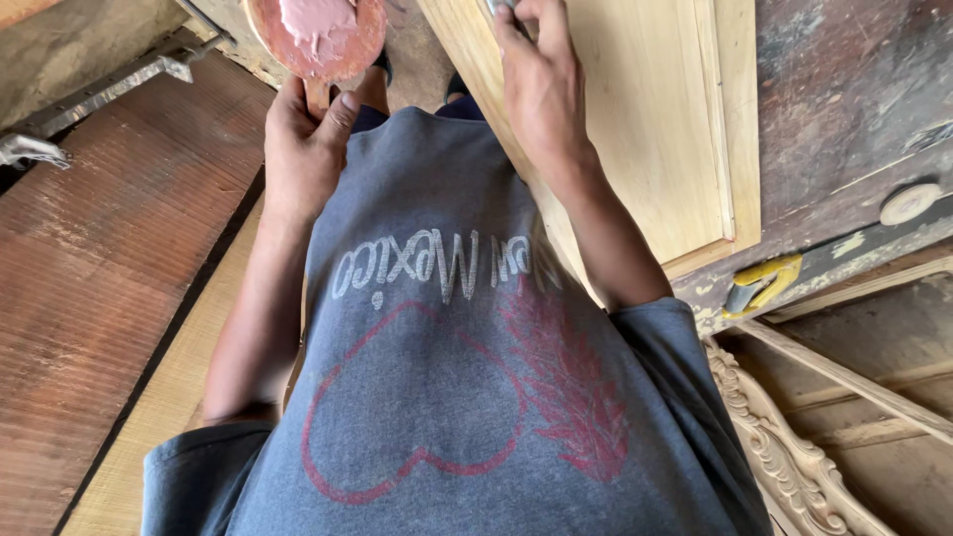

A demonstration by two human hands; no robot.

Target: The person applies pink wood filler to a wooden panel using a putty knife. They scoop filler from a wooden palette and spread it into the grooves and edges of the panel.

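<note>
Round board [318, 38] of pink putty | handle toward body | left hand [303, 149] gripping

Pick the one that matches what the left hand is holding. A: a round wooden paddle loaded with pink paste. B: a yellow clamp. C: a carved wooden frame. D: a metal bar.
A: the left hand grips the handle of a round wooden paddle with pink paste heaped on it.

The top edge cuts off the round board [316, 38] with pink paste and the metal tool [499, 6] in the right hand [541, 94]; its grip stays unclear.
</note>
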